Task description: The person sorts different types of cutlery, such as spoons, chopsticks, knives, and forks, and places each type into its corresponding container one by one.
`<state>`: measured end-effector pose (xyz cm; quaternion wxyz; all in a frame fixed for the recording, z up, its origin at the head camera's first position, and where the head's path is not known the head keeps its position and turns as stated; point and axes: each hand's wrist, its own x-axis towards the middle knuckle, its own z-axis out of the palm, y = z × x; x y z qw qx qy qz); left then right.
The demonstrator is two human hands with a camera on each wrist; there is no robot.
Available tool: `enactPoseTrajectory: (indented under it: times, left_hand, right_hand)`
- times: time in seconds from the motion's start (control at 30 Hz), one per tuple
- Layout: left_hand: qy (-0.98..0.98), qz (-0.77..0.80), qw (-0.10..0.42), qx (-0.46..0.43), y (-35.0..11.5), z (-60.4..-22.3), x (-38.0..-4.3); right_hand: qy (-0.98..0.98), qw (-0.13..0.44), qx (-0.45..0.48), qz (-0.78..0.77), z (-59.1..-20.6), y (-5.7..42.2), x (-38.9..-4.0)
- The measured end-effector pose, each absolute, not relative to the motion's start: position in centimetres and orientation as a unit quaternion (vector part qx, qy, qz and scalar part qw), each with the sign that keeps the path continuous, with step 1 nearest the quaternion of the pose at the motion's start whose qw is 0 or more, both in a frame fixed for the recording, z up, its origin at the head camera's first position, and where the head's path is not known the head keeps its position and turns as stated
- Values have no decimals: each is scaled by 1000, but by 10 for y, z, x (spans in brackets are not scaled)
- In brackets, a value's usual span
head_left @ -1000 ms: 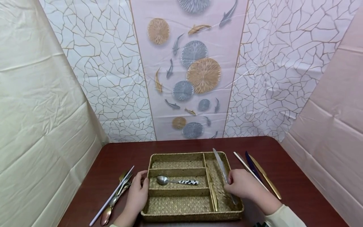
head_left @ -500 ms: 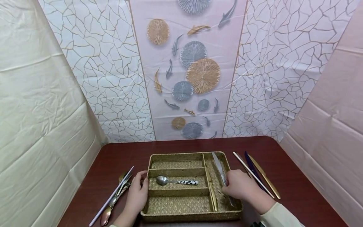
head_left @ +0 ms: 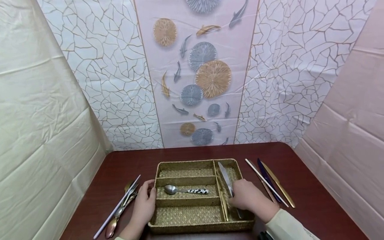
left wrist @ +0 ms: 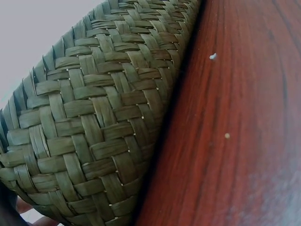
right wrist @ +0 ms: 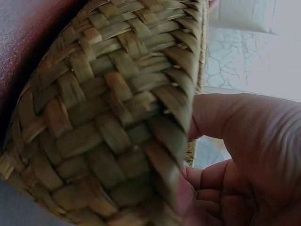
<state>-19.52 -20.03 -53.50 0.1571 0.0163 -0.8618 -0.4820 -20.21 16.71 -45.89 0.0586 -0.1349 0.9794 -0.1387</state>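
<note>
A woven tray (head_left: 201, 229) with several compartments stands on the table. My left hand (head_left: 144, 204) holds its left wall, fingers bent at the rim. My right hand (head_left: 250, 198) is over the tray's long right compartment, gripping a silver table knife (head_left: 225, 176) near the middle. The blade points away from me, and the hand covers part of the handle. Beside it in that compartment a gold knife (head_left: 223, 203) lies along the divider. A spoon (head_left: 171, 189) with a black-and-white handle lies in the middle left compartment. In the right wrist view, the tray wall hides the knife.
Left of the tray lies a pile of spoons (head_left: 111, 227) and other cutlery under a pale chopstick-like stick (head_left: 117, 207). On the right are a white stick (head_left: 266, 182), a dark blue knife (head_left: 264, 171) and a gold knife (head_left: 280, 186). Patterned cloth hangs behind the table (head_left: 180, 154).
My right hand has moved left and brought the silver knife further over the long compartment, closer to the gold knife. The left hand stays at the tray's left wall.
</note>
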Motion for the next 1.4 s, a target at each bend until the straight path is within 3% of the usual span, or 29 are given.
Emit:
enactPoseTrajectory:
  times: [0.33, 0.87, 1.4]
  left_hand:
    - [-861, -488, 142, 21, -202, -536, -195]
    - [-863, -486, 140, 18, -200, -532, -195]
    - [-865, -481, 142, 18, -200, -533, -195]
  right_hand:
    - [980, 59, -159, -104, -468, 161, -207]
    - [983, 11, -164, -84, -480, 154, -211]
    - [985, 56, -154, -55, -489, 151, -220]
